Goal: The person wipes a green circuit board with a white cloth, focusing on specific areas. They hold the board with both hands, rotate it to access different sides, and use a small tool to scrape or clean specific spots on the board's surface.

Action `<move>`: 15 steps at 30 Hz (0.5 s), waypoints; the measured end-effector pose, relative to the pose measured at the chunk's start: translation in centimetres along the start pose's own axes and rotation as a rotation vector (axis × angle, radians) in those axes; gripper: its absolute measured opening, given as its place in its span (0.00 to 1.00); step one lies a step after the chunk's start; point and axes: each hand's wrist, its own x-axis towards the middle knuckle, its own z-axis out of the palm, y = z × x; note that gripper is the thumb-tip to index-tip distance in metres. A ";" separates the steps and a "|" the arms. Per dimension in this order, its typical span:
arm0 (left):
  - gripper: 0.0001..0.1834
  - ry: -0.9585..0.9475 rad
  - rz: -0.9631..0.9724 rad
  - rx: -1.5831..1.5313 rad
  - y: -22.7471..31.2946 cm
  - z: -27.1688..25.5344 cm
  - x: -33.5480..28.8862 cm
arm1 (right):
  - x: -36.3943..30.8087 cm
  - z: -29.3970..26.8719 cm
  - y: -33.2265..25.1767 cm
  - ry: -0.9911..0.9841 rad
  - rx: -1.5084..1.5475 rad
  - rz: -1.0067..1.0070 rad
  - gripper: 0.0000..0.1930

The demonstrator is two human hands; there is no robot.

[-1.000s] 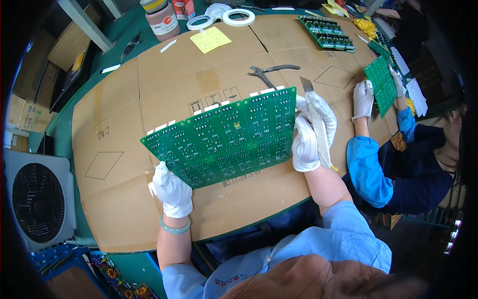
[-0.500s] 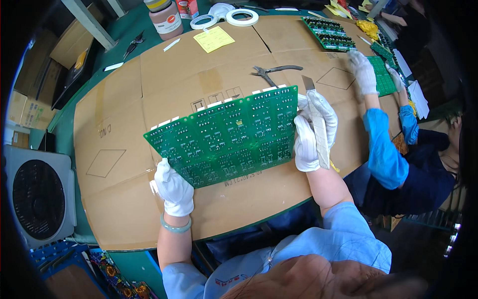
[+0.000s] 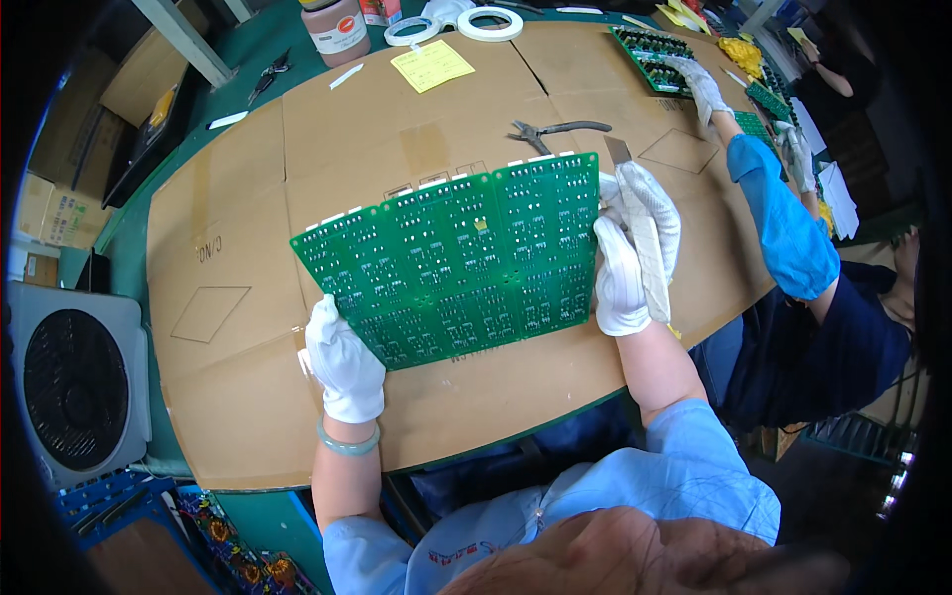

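Note:
A green circuit board panel (image 3: 456,268) is held up and tilted above the cardboard, with its solder side facing me. Along its upper edge, white connectors stick out behind. My left hand (image 3: 344,362), in a white glove, grips the lower left corner. My gloved right hand (image 3: 620,273) pinches the right edge. The same hand also carries a flat metal blade (image 3: 617,151) with a whitish wrapped handle, which points up past the fingers. A small yellow mark (image 3: 481,225) sits on the board's upper middle. Beyond the board lie cutting pliers (image 3: 557,131).
Cardboard (image 3: 228,397) covers the table. A yellow note (image 3: 431,66), tape rolls (image 3: 490,24) and a jar (image 3: 335,35) stand at the back. A fan (image 3: 77,387) is at left. At right a co-worker's gloved hand (image 3: 702,91) reaches over another circuit board (image 3: 645,50).
The board in my hands has tipped a little more upright and risen slightly. At right, the co-worker's hand has moved from the nearer board to the farther one.

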 end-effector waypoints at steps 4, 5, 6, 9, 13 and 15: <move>0.19 -0.032 -0.044 0.025 1.1 2.1 0.3 | 0.4 0.4 -0.5 0.023 -0.004 0.085 0.24; 0.19 -0.034 -0.033 0.034 1.1 2.1 0.3 | 0.5 0.4 -0.5 0.015 0.010 0.085 0.24; 0.19 -0.040 -0.039 0.016 1.1 2.1 0.2 | 0.5 0.4 -0.6 0.007 0.024 0.084 0.24; 0.19 -0.036 -0.054 -0.003 1.1 2.1 0.2 | 0.6 0.4 -0.6 -0.008 0.019 0.084 0.25; 0.20 0.021 -0.040 0.056 0.9 1.7 0.3 | 0.6 0.3 -0.5 -0.005 0.021 0.094 0.24; 0.20 0.042 -0.036 0.064 0.8 1.5 0.3 | 0.6 0.4 -0.6 0.019 -0.006 0.114 0.24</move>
